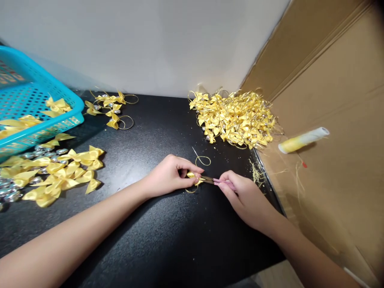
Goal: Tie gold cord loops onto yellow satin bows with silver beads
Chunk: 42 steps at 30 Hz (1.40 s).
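Near the middle of the black table, my left hand [177,176] pinches a small yellow ribbon bow [191,175] between thumb and fingers. A thin gold loop hangs below the bow. My right hand [240,194] is closed around a small pair of scissors [223,183] with pinkish handles. The blades point left and reach the bow at my left fingertips; whether they are parted I cannot tell. Just beyond my fingers lies a needle [195,151] with a curl of yellow thread [204,161]. The scissors' finger loops are mostly hidden in my right hand.
Finished-looking bows with gold loops form a heap [234,118] at the back right. Left lie loose bows [66,172] and silvery beads [12,195] beside a blue basket [79,106]. Thread scraps [257,174] lie at the right edge. A thread spool [303,140] stands out from the cardboard [339,92].
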Tool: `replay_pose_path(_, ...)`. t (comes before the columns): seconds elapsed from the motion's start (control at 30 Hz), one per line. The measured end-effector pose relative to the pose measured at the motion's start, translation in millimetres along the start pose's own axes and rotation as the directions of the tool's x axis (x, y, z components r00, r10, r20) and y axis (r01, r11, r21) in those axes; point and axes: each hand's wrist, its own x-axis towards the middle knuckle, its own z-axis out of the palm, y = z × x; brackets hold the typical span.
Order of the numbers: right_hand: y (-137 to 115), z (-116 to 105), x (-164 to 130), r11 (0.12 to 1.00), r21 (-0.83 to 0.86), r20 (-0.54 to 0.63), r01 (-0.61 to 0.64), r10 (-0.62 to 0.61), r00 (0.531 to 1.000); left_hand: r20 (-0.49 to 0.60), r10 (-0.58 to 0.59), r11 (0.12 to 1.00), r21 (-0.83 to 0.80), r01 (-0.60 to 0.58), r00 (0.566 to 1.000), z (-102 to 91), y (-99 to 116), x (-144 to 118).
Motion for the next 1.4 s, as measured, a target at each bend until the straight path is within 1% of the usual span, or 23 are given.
replay_pose_path(0.1,-4.1,0.6,0.9,1.0,-0.013,0.012,0.0,0.0,1.0,0.0,-0.002,1.0,0.002,0.002,1.0,-0.1,0.6,-0.2)
replay_pose_path(0.23,-7.7,0.5,2.0,1.0,-0.025,-0.022,-0.013,0.013,1.0,0.001,-0.001,1.0,0.003,0.001,1.0,0.2,0.0,-0.5)
replay_pose_path(0.4,-7.6,-0.6,1.3,0.999,-0.047,-0.036,-0.02,0.018,0.999,-0.004,0.002,1.0,0.014,-0.002,1.0,0.7,-1.4,-0.9)
replay_pose_path(0.8,-8.8,2.9,4.0,0.999,-0.05,-0.035,-0.012,0.01,0.999,0.017,-0.041,0.999,0.02,0.041,0.999,-0.7,0.3,-1.1)
replay_pose_path(0.97,-9.1,7.5,6.2,0.995,-0.096,-0.104,-0.023,0.013,0.994,0.012,-0.047,0.999,0.017,0.046,0.999,-0.3,1.4,-1.5)
replay_pose_path(1.03,-8.9,7.4,5.5,0.995,-0.097,-0.114,-0.022,0.011,0.993,0.014,-0.046,0.999,0.01,0.046,0.999,0.1,1.5,-1.4)
replay_pose_path(1.13,-2.7,-0.2,-1.9,0.999,-0.025,-0.109,-0.033,0.03,0.994,0.011,-0.043,0.999,0.009,0.043,0.999,0.5,1.0,-1.1)
replay_pose_path(1.17,1.5,-4.5,-6.4,0.999,0.01,-0.125,-0.045,0.046,0.991,0.01,-0.041,0.999,0.008,0.041,0.999,0.6,0.8,-1.0)
replay_pose_path(1.23,11.6,-13.4,-17.0,0.994,0.063,-0.188,-0.085,0.095,0.978,0.007,-0.041,0.999,0.001,0.041,0.999,0.7,0.3,-0.7)
replay_pose_path(1.27,16.4,-17.0,-22.1,0.992,0.07,-0.227,-0.107,0.12,0.967,0.008,-0.043,0.999,-0.004,0.043,0.999,0.8,0.1,-0.4)
replay_pose_path(1.3,20.1,-19.3,-26.2,0.989,0.065,-0.241,-0.13,0.142,0.96,0.01,-0.045,0.999,-0.007,0.045,0.999,0.9,0.0,-0.2)
replay_pose_path(1.33,22.3,-20.1,-29.0,0.988,0.055,-0.231,-0.145,0.154,0.961,0.01,-0.046,0.999,-0.007,0.046,0.999,1.0,-0.1,0.0)
replay_pose_path(1.4,21.2,-16.7,-29.2,0.99,0.034,-0.162,-0.139,0.143,0.976,0.009,-0.047,0.999,0.0,0.047,0.999,1.3,0.0,0.0)
